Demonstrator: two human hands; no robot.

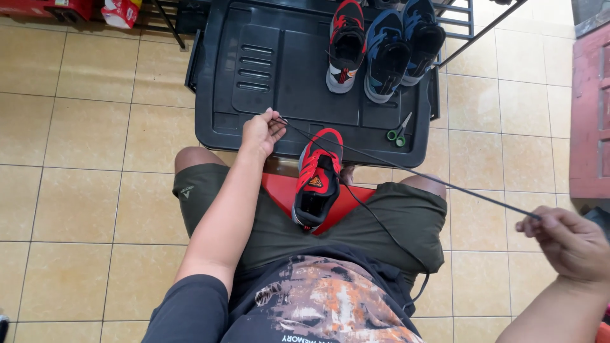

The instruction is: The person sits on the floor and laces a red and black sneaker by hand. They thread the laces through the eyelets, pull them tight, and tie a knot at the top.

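Hands, left hand (260, 132) and right hand (567, 241), pinch a taut black shoelace (406, 170); red-white packet (121, 11) top left.

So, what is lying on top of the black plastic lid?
On the black plastic lid stand one red shoe, two blue shoes and green-handled scissors. What lies beneath the lid is covered.

A home floor: beige tiles (82, 197), sneakers (381, 51) on a black tray (267, 70).

A shoe (316, 181) sits between my hands; beyond my left hand (260, 132) lies a tray (273, 70), three shoes (381, 47) and, I think, scissors (399, 130) on it.
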